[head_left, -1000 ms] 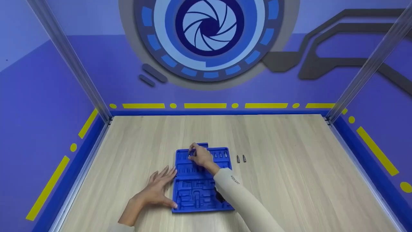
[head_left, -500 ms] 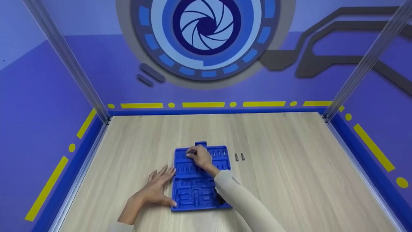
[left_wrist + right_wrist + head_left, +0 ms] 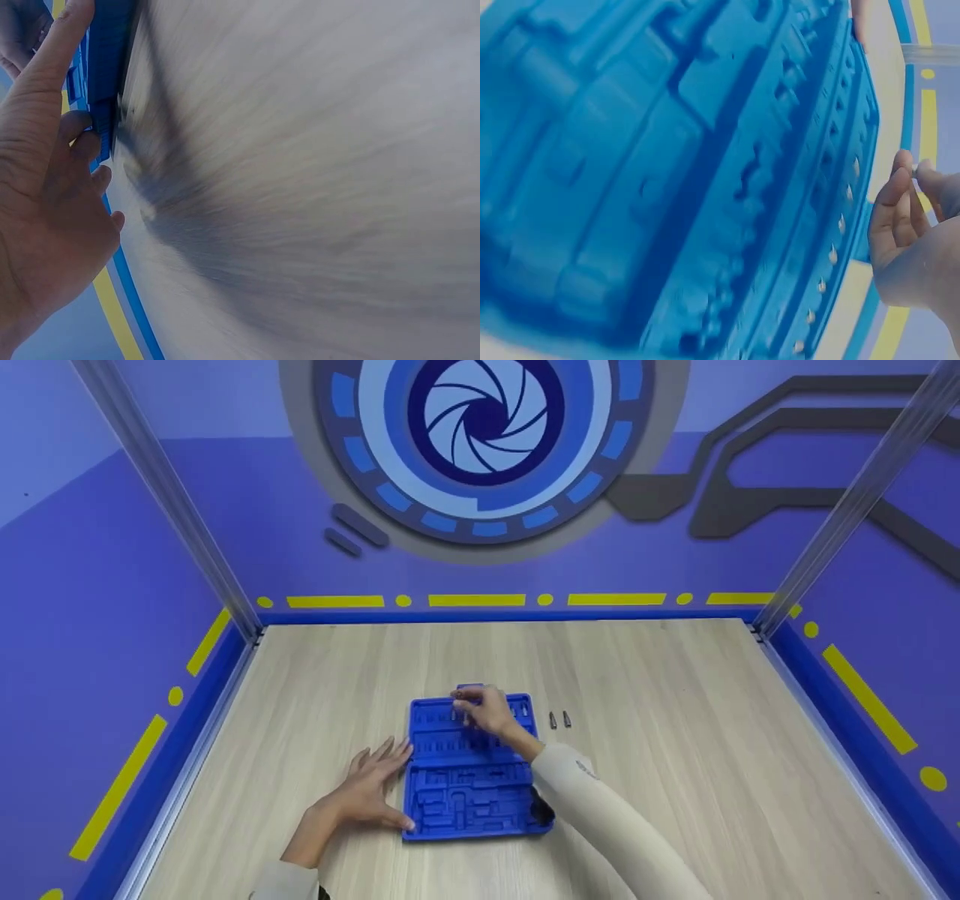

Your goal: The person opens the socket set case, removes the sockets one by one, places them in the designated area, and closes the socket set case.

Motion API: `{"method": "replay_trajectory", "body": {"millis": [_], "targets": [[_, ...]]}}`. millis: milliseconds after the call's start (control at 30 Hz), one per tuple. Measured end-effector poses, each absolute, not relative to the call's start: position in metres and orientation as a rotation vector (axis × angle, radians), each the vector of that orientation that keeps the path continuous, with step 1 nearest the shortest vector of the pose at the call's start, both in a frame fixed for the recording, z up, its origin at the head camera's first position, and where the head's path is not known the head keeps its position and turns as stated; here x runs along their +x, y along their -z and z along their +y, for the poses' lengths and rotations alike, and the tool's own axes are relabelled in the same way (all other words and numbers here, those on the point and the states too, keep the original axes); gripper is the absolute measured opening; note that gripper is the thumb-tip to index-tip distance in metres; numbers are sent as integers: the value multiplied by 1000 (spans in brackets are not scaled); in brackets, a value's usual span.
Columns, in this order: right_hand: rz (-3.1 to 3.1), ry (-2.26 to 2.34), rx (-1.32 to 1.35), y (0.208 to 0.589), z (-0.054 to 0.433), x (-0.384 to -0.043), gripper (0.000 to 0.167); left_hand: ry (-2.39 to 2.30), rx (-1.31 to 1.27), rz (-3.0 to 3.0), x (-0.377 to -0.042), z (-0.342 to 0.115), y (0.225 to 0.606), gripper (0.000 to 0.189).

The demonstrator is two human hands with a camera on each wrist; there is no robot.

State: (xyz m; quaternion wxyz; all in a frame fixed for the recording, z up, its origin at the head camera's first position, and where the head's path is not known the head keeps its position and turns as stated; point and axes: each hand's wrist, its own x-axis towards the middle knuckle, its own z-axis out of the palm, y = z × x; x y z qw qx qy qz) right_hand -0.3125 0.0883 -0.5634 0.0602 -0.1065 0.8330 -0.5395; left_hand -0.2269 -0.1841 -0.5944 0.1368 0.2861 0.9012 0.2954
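An unfolded blue plastic bit case (image 3: 480, 834) lies on the table, moulded with many slots. My left hand (image 3: 366, 793) rests along the case's left side, thumb at the near corner and spread fingertips near the hinge. Over the far row of slots is my right hand (image 3: 489, 712), its thumb and fingertips together. In the right wrist view, they pinch a small pale metal bit (image 3: 916, 172), mostly hidden by the fingers. Several shiny bits (image 3: 833, 255) sit in the far row below that hand. Two dark pointed metal bits (image 3: 559, 720) lie on the table right of the case.
The wood-grain table (image 3: 675, 750) extends on both sides of the case. Blue walls with yellow markings (image 3: 476, 600) close it in at the back and sides, with metal posts (image 3: 169, 502) at the corners. A latch tab (image 3: 469, 686) sticks out from the case's far edge.
My right hand has moved right along the far row and lifted slightly, uncovering slots at the left end. The left hand stays at the case's side.
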Motion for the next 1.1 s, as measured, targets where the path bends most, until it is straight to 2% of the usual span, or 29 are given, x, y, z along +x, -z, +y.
{"method": "replay_trajectory", "body": {"millis": [367, 700, 1100], "targets": [[2610, 1497, -332, 554, 143, -310, 35, -841, 833, 2641, -228, -185, 593, 133], [2538, 1533, -273, 549, 197, -298, 33, -852, 841, 2649, -225, -185, 597, 135], [2434, 1530, -278, 546, 262, -292, 49, -879, 864, 2644, -227, -184, 597, 134]]}}
